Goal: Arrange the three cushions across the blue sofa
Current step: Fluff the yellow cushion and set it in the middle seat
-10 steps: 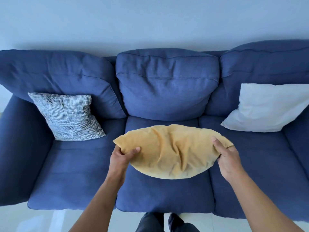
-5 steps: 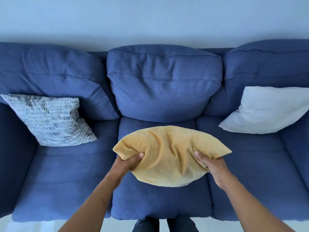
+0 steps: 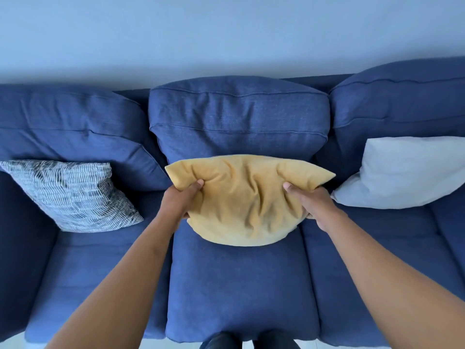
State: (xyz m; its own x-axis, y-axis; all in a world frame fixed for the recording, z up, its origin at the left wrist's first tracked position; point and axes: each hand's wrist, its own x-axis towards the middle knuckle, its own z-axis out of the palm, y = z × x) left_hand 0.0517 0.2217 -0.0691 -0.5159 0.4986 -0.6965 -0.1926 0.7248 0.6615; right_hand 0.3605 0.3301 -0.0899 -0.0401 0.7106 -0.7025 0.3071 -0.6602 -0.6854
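A yellow cushion (image 3: 247,200) is over the middle seat of the blue sofa (image 3: 239,293), close to the middle back cushion. My left hand (image 3: 180,200) grips its left side and my right hand (image 3: 308,201) grips its right side. A black-and-white patterned cushion (image 3: 70,195) leans in the left seat against the back. A plain white cushion (image 3: 402,172) leans in the right seat.
The sofa's three back cushions (image 3: 239,117) stand against a pale wall (image 3: 226,34). The left armrest (image 3: 20,248) rises at the left edge. My feet (image 3: 249,342) show at the sofa's front edge.
Both hands have carried the yellow cushion farther back, from over the front of the middle seat to near the back cushion. I have stepped closer to the sofa.
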